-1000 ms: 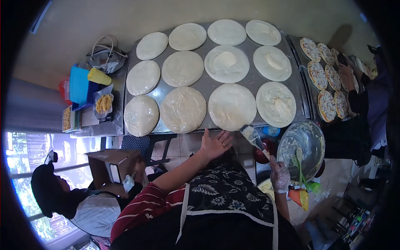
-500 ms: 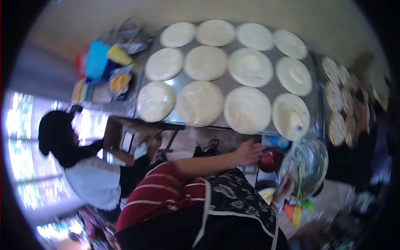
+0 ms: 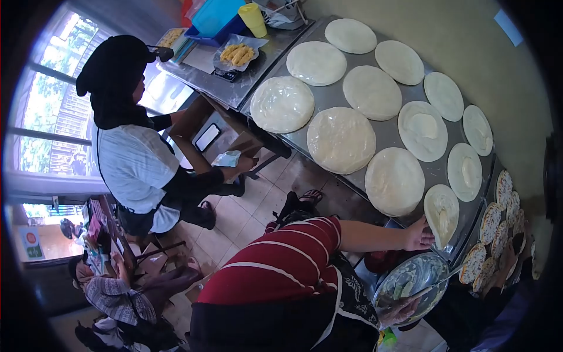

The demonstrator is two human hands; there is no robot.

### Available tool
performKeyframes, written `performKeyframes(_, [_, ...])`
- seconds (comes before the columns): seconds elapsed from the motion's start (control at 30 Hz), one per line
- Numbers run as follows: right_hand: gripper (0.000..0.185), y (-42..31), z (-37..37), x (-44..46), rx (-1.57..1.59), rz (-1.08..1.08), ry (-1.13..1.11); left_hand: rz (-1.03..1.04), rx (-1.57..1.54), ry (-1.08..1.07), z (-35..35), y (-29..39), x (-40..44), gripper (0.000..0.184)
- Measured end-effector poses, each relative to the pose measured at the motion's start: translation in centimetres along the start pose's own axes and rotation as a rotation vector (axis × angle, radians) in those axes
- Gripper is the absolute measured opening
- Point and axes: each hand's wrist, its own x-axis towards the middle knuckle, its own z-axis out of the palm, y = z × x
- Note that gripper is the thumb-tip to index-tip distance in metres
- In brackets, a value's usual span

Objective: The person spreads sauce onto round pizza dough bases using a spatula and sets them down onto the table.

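Observation:
My left hand (image 3: 419,234) is at the near-left edge of a dough round (image 3: 441,212) at the table's front right corner, its fingers closed on that edge. This round looks narrowed toward the front, with a pale creamy spread on it. Lower down, my right hand (image 3: 401,309), in a clear plastic glove, grips a long thin spatula (image 3: 435,284) over a metal bowl (image 3: 381,288). Pale cream smears the bowl's inside. Several more flat dough rounds (image 3: 396,180) lie in rows on the metal table (image 3: 321,149); some carry a pale dollop in the middle.
At left a person (image 3: 132,158) stands by a cardboard box (image 3: 243,141) with a phone in it. Topped rounds (image 3: 491,223) lie at the right, near another person's hand. A side table holds a blue bin (image 3: 216,20), yellow cup (image 3: 252,20) and tray of yellow pieces (image 3: 237,54).
The view has turned, so the table now slants to the right. My left hand has gone from open above the floor to the corner round's edge. My right hand stays by the bowl.

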Motion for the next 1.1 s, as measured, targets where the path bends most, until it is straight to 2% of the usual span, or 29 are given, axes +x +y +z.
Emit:
performKeyframes(0.07, [0.053, 1.9, -0.3, 0.4, -0.008, -0.044, 0.029, 0.012, 0.031, 0.044, -0.2, 0.8, 2.6, 0.085])
performKeyframes(0.1, [0.051, 2.9, -0.2, 0.5, -0.032, 0.000, 0.017, 0.028, 0.078, 0.089, 1.1, 1.4, 1.6, 0.087])
performKeyframes(0.13, [0.050, 3.7, -0.9, 0.6, -0.060, 0.048, 0.032, 0.043, 0.060, -0.013, 0.9, 1.8, 2.2, 0.088])
performKeyframes(0.17, [0.045, 2.5, -1.0, 0.9, -0.241, 0.091, -0.007, 0.072, -0.002, 0.063, 3.5, 2.4, 0.5, 0.089])
performKeyframes(0.2, [0.040, 7.4, -1.8, 0.2, -0.126, -0.127, -0.021, 0.035, -0.118, -0.174, 2.1, 2.6, 2.2, 0.084])
performKeyframes(0.23, [0.044, 2.7, 0.1, 0.2, -0.080, -0.024, 0.126, 0.131, -0.060, -0.245, 1.1, 2.8, 3.5, 0.079])
performKeyframes(0.27, [0.043, 0.0, 0.6, 0.1, 0.206, 0.156, 0.070, 0.232, -0.007, -0.318, 0.8, 2.8, 4.3, 0.075])
performKeyframes(0.33, [0.041, -1.0, 0.9, -0.2, 0.258, 0.180, 0.036, 0.100, -0.141, -0.598, 1.7, 3.8, 2.3, 0.065])
performKeyframes(0.37, [0.041, -1.6, 0.9, -0.3, 0.258, 0.185, 0.085, 0.051, -0.129, -0.604, 2.0, 3.9, 1.6, 0.065])
performKeyframes(0.43, [0.039, -2.9, 1.1, -0.6, 0.402, 0.296, -0.010, 0.051, -0.020, -0.595, 2.5, 4.8, -0.1, 0.057])
performKeyframes(0.47, [0.039, -3.2, 1.1, -0.5, 0.411, 0.303, 0.017, 0.025, -0.007, -0.593, 3.3, 5.2, -2.3, 0.057])
performKeyframes(0.53, [0.037, -3.8, 0.9, 0.0, 0.287, 0.112, -0.070, 0.177, 0.349, -0.304, 6.5, 5.2, -7.2, 0.053])
performKeyframes(0.6, [0.036, -6.8, 0.4, 1.6, 0.223, 0.068, -0.107, 0.158, 0.363, -0.334, 6.9, 5.5, -7.4, 0.053])
performKeyframes(0.67, [0.034, -9.0, 0.8, 3.6, -0.187, -0.186, -0.157, 0.155, 0.361, -0.378, 7.0, 5.9, -7.8, 0.052])
performKeyframes(0.73, [0.029, -10.1, 2.2, 4.8, -0.176, -0.192, -0.160, 0.162, 0.355, -0.423, 6.9, 6.6, -8.2, 0.051])
performKeyframes(0.8, [0.026, -11.3, 4.1, 5.6, 0.034, -0.087, -0.273, 0.183, 0.342, -0.470, 6.8, 7.6, -8.6, 0.051])
performKeyframes(0.93, [0.024, -14.1, 6.9, 6.4, 0.157, -0.101, -0.481, 0.253, 0.304, -0.554, 6.5, 10.2, -10.1, 0.049])
performKeyframes(1.0, [0.025, -15.0, 8.1, 5.6, 0.173, -0.195, -0.485, 0.286, 0.297, -0.576, 6.6, 11.5, -11.0, 0.049])
performKeyframes(1.07, [0.031, -16.4, 7.9, 4.4, -0.135, -0.458, -0.464, 0.431, 0.352, -0.302, 6.9, 12.9, -11.8, 0.050])
performKeyframes(1.1, [0.039, -16.5, 7.5, 4.0, -0.252, -0.556, -0.447, 0.328, 0.156, -0.471, 5.8, 14.2, -11.6, 0.048])
